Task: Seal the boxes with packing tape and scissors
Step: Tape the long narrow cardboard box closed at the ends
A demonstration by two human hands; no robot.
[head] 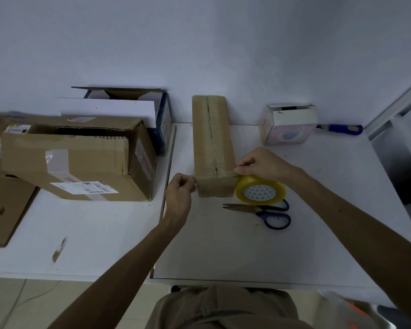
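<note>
The long box [211,143] lies in the middle of the table [223,252], its near end toward the person. The right hand [261,162] grips the roll [260,191] from above, at the near right corner of this box. The left hand [179,188] is curled at the near left corner and seems to pinch the end of the tape [214,176], which is clear and hard to see.

I think the box is light and stiff enough, but it may slide when the tape is pulled, so it is better to press it near the corners. The tape is thin and sticky and folds on itself, so hold it tight at the very end. The scissors [261,211] lie just before the roll, handles to the right.

I count four boxes: the long one, an open brown box [81,162], an open blue box [163,119] behind it, and an open small box [287,124] at the back right. There is one roll, one pair of scissors and one knife [339,128].
</note>
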